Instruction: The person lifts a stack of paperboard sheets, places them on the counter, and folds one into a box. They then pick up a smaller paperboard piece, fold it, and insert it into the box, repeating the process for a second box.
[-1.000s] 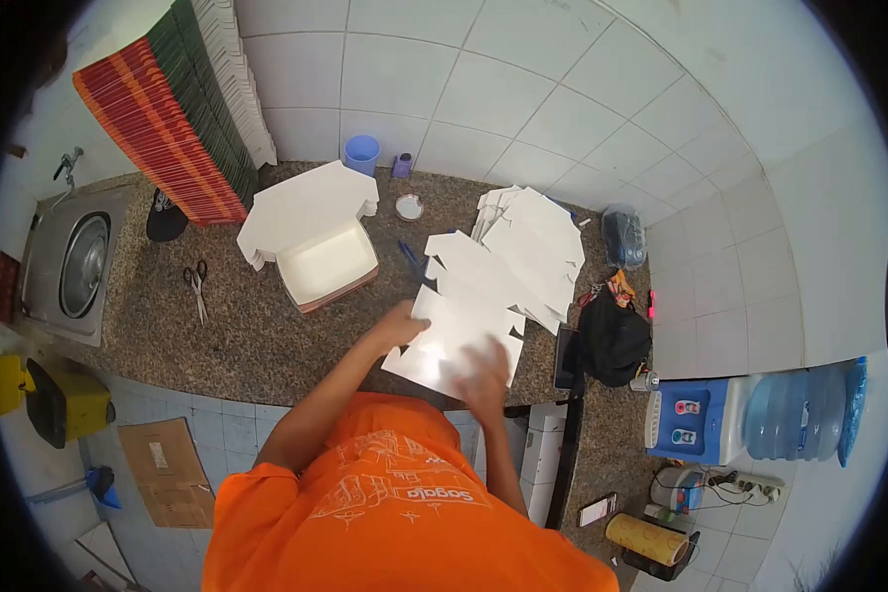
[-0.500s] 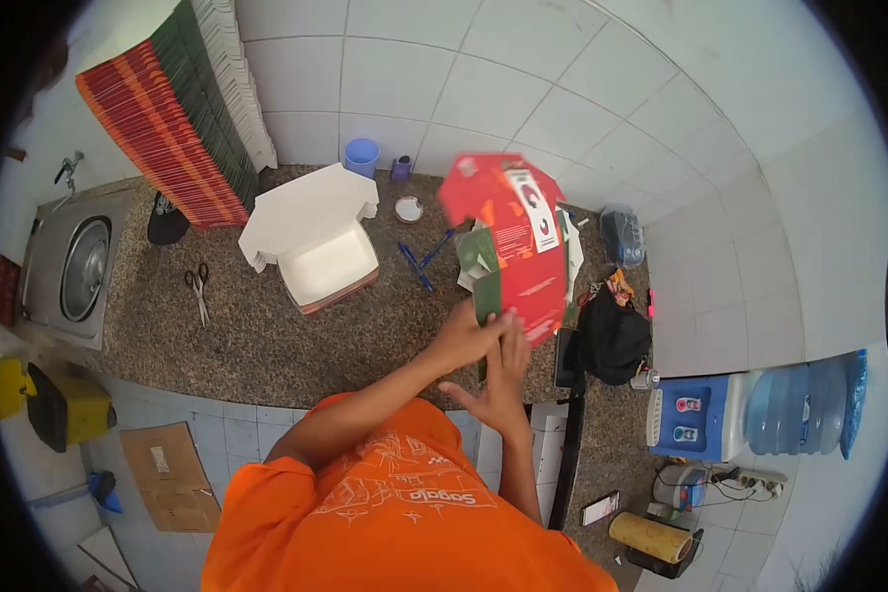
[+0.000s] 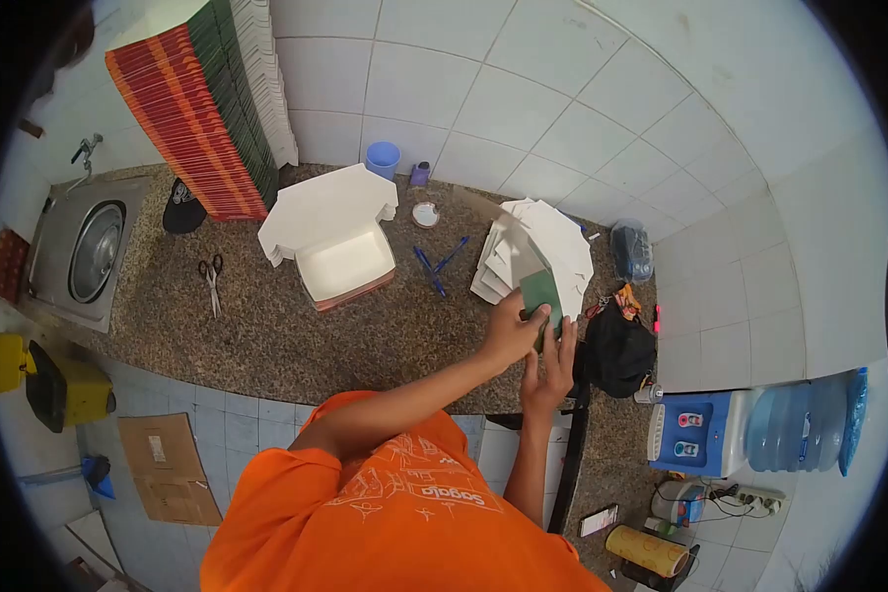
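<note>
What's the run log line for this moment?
left hand: grips box blanks | right hand: flat against their lower edge | box blanks: tilted on counter

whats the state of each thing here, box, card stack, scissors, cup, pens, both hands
white box: folded up, lid open
card blanks: flat, tipped up on edge
left hand: gripping the card blanks
right hand: open, fingers straight against their lower edge
scissors: lying flat, blades together
blue cup: upright
pens: lying loose
printed cartons: flat, stacked, leaning on the wall
</note>
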A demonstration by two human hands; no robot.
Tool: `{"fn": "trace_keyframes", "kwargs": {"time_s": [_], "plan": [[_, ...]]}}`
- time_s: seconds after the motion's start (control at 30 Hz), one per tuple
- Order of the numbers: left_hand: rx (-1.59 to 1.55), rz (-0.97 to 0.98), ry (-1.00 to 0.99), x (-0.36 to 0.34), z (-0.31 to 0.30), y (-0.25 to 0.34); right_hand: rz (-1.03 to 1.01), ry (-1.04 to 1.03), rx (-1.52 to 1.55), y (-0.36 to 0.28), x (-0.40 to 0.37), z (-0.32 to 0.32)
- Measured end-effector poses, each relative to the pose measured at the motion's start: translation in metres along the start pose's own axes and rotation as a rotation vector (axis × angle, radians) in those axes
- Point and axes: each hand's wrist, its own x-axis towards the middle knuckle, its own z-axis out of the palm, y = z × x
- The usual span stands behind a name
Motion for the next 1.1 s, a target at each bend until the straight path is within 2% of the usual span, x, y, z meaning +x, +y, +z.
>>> {"fn": "trace_keyframes", "kwargs": {"time_s": [0.03, 0.07, 0.1, 0.17, 0.2, 0.23, 0.3, 0.33, 0.37, 0.43, 0.47, 0.5, 0.57, 0.6, 0.7, 0.77, 0.8, 0.83, 0.87, 0.9, 0.93, 0.97, 1.03, 1.07, 1.1], "plan": [[0.044, 0.097, 0.016, 0.000, 0.002, -0.004, -0.015, -0.020, -0.051, -0.001, 0.007, 0.001], [0.041, 0.087, -0.061, 0.001, 0.001, -0.003, 0.139, 0.014, 0.129, -0.007, 0.012, 0.001], [0.042, 0.088, -0.058, 0.003, -0.001, -0.003, 0.137, 0.014, 0.131, -0.008, 0.016, 0.001], [-0.167, -0.001, -0.203, 0.007, -0.007, -0.005, 0.288, 0.092, 0.506, -0.009, 0.019, -0.001], [-0.111, 0.078, -0.172, 0.013, -0.009, -0.006, 0.262, 0.042, 0.517, -0.012, 0.021, -0.006], [-0.109, 0.079, -0.171, 0.013, -0.011, -0.008, 0.262, 0.042, 0.519, -0.016, 0.020, -0.010], [0.003, -0.016, -0.107, 0.009, -0.018, 0.011, 0.100, -0.115, 0.244, -0.022, 0.018, -0.013], [0.143, -0.012, -0.060, -0.005, -0.014, 0.023, 0.118, -0.016, 0.155, -0.024, 0.016, -0.003], [0.142, -0.012, -0.057, -0.013, -0.007, 0.016, 0.116, -0.018, 0.156, -0.020, 0.011, 0.006], [-0.067, 0.087, -0.113, -0.021, 0.007, 0.003, 0.432, 0.212, 0.503, -0.013, 0.003, 0.024], [0.036, 0.192, -0.133, -0.026, 0.006, 0.014, 0.314, 0.321, 0.549, -0.017, 0.006, 0.030], [0.036, 0.191, -0.127, -0.025, 0.003, 0.011, 0.315, 0.316, 0.551, -0.015, 0.005, 0.027], [0.253, 0.383, -0.130, -0.021, -0.002, 0.003, 0.508, 0.197, 0.742, -0.011, 0.001, 0.018], [0.393, 0.345, -0.082, -0.022, -0.012, 0.019, 0.508, 0.201, 0.744, -0.013, 0.002, 0.014], [0.448, 0.353, -0.148, -0.029, -0.037, 0.029, 0.506, 0.322, 0.805, -0.021, 0.008, 0.000], [0.522, 0.341, -0.178, -0.042, -0.054, 0.017, 0.629, 0.054, 0.584, -0.015, 0.011, -0.011], [0.523, 0.306, -0.241, -0.050, -0.065, 0.013, 0.372, 0.157, 0.362, -0.001, 0.008, 0.004], [0.526, 0.275, -0.304, -0.056, -0.075, 0.011, 0.375, 0.160, 0.364, 0.009, -0.002, 0.001], [0.530, 0.275, -0.305, -0.065, -0.083, 0.015, 0.503, -0.174, 0.504, 0.012, -0.012, -0.008], [0.605, 0.095, -0.255, -0.077, -0.088, 0.023, 0.619, -0.518, 0.637, 0.006, -0.012, -0.014], [0.675, -0.087, -0.201, -0.084, -0.091, 0.031, 0.659, -0.659, 0.717, -0.002, -0.009, -0.022], [0.673, -0.088, -0.199, -0.087, -0.092, 0.038, 0.659, -0.662, 0.717, -0.009, -0.002, -0.028], [0.792, -0.193, -0.362, -0.092, -0.093, 0.046, 0.462, -0.727, 0.661, -0.020, 0.010, -0.034], [0.793, -0.194, -0.365, -0.090, -0.094, 0.045, 0.614, -0.550, 0.753, -0.032, 0.009, -0.028], [0.721, -0.165, -0.373, -0.087, -0.096, 0.043, 0.613, -0.549, 0.754, -0.034, 0.010, -0.030]]}}
